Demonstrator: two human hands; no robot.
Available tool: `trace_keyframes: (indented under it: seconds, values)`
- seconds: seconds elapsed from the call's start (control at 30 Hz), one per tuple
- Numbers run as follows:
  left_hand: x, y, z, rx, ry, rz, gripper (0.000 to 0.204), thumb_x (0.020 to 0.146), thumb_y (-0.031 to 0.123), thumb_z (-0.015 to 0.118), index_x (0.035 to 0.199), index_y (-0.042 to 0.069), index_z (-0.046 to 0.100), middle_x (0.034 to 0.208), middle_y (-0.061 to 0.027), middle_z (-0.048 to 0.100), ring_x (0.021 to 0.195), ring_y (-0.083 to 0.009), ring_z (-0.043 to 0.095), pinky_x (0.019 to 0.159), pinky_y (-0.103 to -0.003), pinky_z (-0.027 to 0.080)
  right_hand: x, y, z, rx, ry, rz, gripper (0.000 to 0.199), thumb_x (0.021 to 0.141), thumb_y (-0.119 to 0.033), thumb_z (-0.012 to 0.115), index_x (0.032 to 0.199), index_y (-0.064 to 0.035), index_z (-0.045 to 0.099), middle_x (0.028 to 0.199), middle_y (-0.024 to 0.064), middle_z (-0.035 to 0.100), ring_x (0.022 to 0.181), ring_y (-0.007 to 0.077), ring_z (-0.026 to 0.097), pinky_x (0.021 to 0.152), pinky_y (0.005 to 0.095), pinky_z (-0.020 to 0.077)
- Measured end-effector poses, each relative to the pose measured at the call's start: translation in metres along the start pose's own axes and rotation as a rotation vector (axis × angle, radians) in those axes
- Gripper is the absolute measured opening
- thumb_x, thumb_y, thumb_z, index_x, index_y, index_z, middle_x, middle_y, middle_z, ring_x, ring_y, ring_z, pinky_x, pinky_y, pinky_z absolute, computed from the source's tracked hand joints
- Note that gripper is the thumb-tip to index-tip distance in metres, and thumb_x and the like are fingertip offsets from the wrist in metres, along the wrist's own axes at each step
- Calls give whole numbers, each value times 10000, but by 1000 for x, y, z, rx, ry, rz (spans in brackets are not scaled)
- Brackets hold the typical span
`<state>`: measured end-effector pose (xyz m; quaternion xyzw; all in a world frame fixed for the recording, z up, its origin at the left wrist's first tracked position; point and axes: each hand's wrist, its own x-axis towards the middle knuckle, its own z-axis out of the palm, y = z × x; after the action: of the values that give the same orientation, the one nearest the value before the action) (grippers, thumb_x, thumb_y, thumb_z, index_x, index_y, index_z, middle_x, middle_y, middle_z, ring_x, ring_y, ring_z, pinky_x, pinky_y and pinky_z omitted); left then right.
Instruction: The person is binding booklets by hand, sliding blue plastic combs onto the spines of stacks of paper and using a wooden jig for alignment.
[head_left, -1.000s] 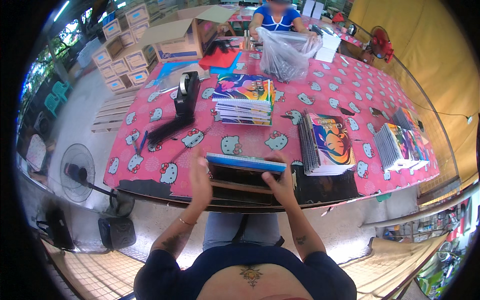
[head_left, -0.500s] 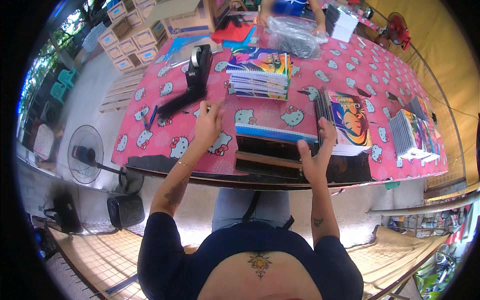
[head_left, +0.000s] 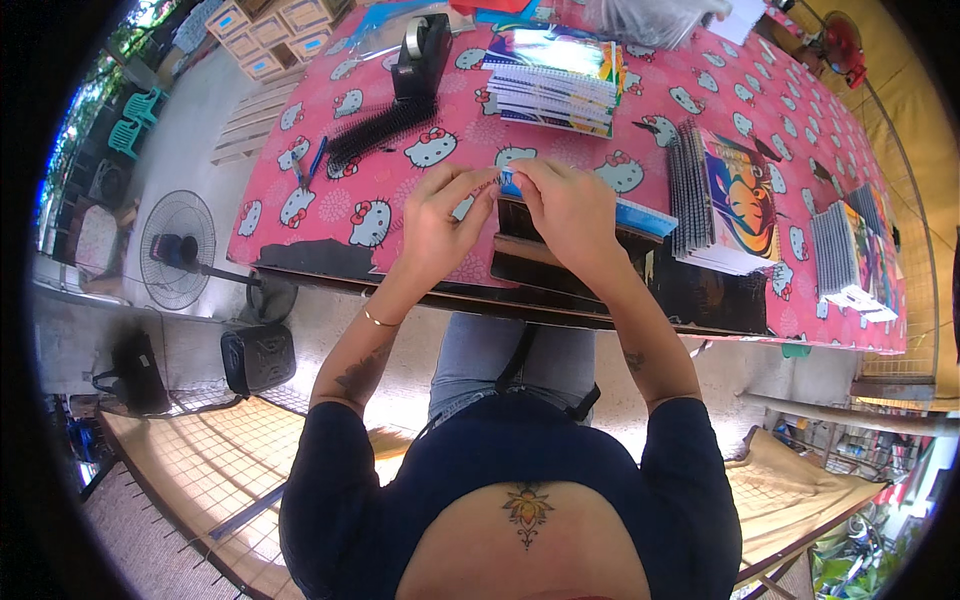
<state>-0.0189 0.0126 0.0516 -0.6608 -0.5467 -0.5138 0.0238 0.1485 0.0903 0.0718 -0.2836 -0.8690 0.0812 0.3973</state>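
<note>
At the table's near edge, both hands, left (head_left: 440, 225) and right (head_left: 566, 210), pinch the blue-edged notebook's (head_left: 632, 214) left end, fingers curled.

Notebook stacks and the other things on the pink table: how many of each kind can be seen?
Spiral notebook stacks: 3
Blue booklet under both hands: 1
Tape dispenser: 1
Black binding combs pile: 1
Blue pen: 1
Total: 7
</note>
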Motion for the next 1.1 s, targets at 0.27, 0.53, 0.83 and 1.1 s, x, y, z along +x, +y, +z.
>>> trace_keyframes:
  seconds: [0.27,0.53,0.83,1.1]
  values:
    - [8,14,-3,81,-82,-198,110,903,88,690,984,23,726,813,-129,663,631,-261,629,545,-358,475,4,0,-2,26,-7,11,98,894,-215,667,906,-118,663,797,58,679,690,299,660,606,425,493]
    - [19,0,-5,-42,-103,-75,192,927,116,675,1103,38,686,822,-133,643,663,-248,621,568,-350,469,3,2,-3,42,-39,-13,117,890,-198,665,961,-106,653,807,88,682,687,323,656,619,440,493]
    - [37,-6,-11,103,-423,22,457,916,317,673,1295,76,589,1199,-158,586,908,-325,611,801,-438,473,10,12,-27,-3,-35,-184,142,897,-145,635,1018,-72,653,846,120,684,728,348,662,646,458,505]
    - [-47,-7,42,584,-312,123,821,965,570,477,1522,-16,335,1594,-238,284,1491,-440,213,1147,-684,104,0,12,-34,-14,-189,101,142,937,-185,599,1024,-107,679,888,102,691,758,349,670,657,454,514]
